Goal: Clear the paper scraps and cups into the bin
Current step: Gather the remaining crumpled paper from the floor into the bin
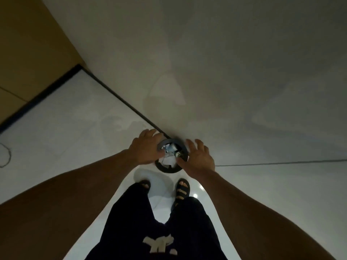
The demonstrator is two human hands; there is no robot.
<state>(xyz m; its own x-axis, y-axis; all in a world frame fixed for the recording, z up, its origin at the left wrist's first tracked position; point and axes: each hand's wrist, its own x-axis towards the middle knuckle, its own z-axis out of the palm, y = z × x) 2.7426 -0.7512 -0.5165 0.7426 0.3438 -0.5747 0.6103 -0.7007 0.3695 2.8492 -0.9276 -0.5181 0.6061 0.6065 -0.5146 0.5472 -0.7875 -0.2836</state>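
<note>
A small round dark bin (167, 168) stands on the pale floor by the wall, just ahead of my feet. Crumpled white and bluish paper scraps (171, 149) fill its mouth. My left hand (145, 147) hovers over the bin's left rim with fingers spread and holds nothing. My right hand (200, 156) is over the right rim, fingers straight and spread, also holding nothing. Both hands partly hide the rim. No cup can be made out.
A pale wall (225, 72) rises right behind the bin. A brown door or panel with a dark base strip (37, 102) is at the left. A thin cord (5, 156) lies on the floor at far left. My sandalled feet (182, 190) stand close to the bin.
</note>
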